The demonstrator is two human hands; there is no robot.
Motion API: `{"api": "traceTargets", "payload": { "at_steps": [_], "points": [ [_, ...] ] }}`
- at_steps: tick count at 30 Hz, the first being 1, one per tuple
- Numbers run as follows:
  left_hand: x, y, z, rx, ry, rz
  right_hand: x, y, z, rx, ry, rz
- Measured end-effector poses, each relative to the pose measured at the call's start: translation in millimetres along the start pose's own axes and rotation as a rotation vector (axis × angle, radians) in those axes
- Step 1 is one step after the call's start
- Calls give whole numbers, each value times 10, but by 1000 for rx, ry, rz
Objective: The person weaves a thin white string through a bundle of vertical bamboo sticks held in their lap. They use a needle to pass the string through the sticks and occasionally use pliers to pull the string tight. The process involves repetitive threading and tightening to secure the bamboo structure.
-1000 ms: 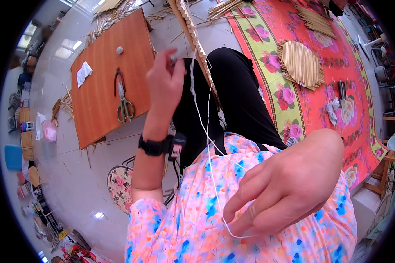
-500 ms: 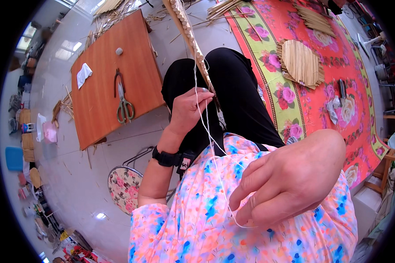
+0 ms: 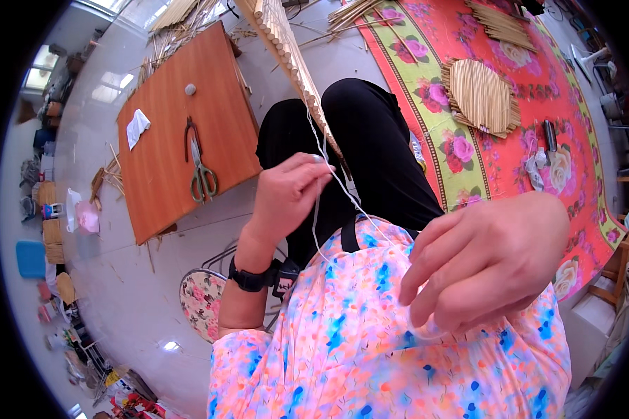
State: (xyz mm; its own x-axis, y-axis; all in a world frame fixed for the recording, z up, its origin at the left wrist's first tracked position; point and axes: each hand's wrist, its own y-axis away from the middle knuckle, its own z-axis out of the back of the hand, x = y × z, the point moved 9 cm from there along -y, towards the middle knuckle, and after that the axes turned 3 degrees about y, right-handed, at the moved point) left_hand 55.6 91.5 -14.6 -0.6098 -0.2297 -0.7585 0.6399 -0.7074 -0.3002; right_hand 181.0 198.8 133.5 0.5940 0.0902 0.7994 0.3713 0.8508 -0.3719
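Observation:
A mat of pale reed-like sticks (image 3: 290, 56) stands edge-on between my knees, its narrow lower end pointing toward me. White string (image 3: 356, 202) leads from the mat's edge past my left fingertips and across my lap to my right hand. My left hand (image 3: 286, 195) is closed in a pinch beside the mat's lower end, with a strand of the string hanging from its fingers. Off to the right, my right hand (image 3: 486, 265) is raised before my chest, its fingers curled on the string. Its fingertips are partly hidden behind the hand.
A low wooden table (image 3: 189, 140) at the left bears scissors (image 3: 201, 171), a white cloth (image 3: 138, 128) and a small grey ball (image 3: 190, 89). On the flowered red cloth (image 3: 496, 174) lies a finished-looking stick mat (image 3: 481, 98). A round floral stool (image 3: 203, 300) stands left of me.
My right hand has moved a little right, drawing the string along. My left hand has shifted slightly left and down. One strand now droops from its fingers toward my lap.

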Motion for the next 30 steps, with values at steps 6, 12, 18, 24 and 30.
{"api": "traceTargets", "payload": {
  "at_steps": [6, 12, 18, 24, 30],
  "points": [
    [-442, -424, -528, 91, 37, -176, -164, 456, 565, -369, -19, -104],
    [-453, -1161, -823, 29, -71, -181, -818, 1344, 1558, -1090, -33, -320],
    [-10, -1681, -832, 56, -362, -13, -1551, 2260, 2467, -1729, 530, -550],
    [-183, -1412, -723, 322, -686, 165, -2916, 2199, 2675, -969, 884, -1285],
    [-738, -1000, 187, 4, -371, -125, -2880, 2196, 2819, -1115, 1254, -1201]
  ]
}}
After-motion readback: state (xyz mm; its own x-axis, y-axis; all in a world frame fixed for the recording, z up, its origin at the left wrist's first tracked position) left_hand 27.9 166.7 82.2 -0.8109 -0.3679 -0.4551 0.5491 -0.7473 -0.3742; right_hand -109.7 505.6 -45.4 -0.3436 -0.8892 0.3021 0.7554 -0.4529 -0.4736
